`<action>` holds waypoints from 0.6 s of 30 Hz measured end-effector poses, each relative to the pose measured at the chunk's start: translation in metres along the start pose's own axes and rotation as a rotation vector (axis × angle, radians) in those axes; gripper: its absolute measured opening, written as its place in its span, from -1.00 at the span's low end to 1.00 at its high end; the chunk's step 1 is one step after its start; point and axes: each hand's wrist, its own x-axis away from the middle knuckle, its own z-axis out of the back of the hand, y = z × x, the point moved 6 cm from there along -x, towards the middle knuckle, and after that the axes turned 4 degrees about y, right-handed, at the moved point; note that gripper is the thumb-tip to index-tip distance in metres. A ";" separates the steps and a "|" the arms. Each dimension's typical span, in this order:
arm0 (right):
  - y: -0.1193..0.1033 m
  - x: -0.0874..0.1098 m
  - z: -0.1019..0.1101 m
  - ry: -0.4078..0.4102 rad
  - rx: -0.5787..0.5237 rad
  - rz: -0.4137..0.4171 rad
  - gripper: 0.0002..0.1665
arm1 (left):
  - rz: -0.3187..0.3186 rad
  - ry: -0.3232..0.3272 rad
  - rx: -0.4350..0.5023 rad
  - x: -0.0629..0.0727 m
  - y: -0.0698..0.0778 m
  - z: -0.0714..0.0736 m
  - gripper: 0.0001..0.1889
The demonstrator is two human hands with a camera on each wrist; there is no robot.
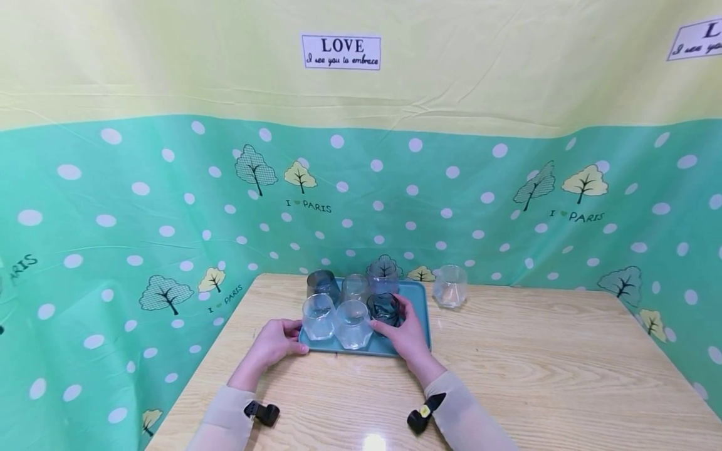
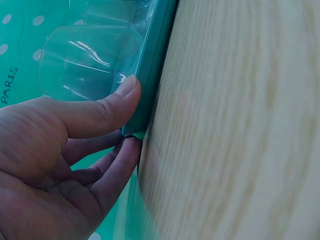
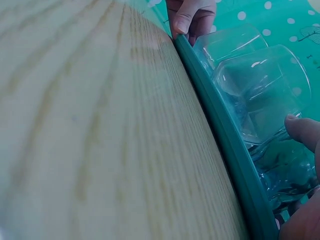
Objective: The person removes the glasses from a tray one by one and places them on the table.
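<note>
A teal tray [image 1: 416, 313] lies on the table with several faceted glasses on it. My left hand [image 1: 275, 343] grips its near left corner, thumb [image 2: 129, 92] on the rim and fingers at the outer side. Toward the tray's right, my right hand [image 1: 408, 329] holds a dark tinted glass [image 1: 383, 311] between thumb and fingers. Two clear glasses stand along the near side, one front left [image 1: 318, 318] and one [image 1: 353, 326] beside the dark glass. Behind them are a smoky glass [image 1: 323, 285], a clear glass [image 1: 355, 287] and a purplish glass [image 1: 383, 275].
Another clear glass [image 1: 450, 287] stands on the wooden table [image 1: 541, 357], off the tray to its right. A green and yellow printed curtain [image 1: 361, 169] hangs behind the table's back edge and down its left side.
</note>
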 end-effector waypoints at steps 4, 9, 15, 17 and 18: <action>-0.001 0.001 0.000 -0.003 -0.014 0.004 0.10 | 0.001 -0.003 0.004 0.000 0.000 0.000 -0.26; -0.002 0.001 0.001 -0.002 -0.006 -0.003 0.13 | 0.008 -0.002 0.009 -0.001 0.000 0.000 -0.25; -0.003 0.000 0.004 -0.041 0.046 0.019 0.19 | 0.012 -0.002 0.008 0.001 0.002 0.001 -0.28; -0.004 -0.001 0.005 -0.059 0.060 0.028 0.19 | 0.011 -0.001 0.004 0.002 0.002 0.002 -0.28; -0.004 -0.001 0.005 -0.067 0.064 0.026 0.19 | 0.009 -0.001 0.004 0.002 0.002 0.002 -0.28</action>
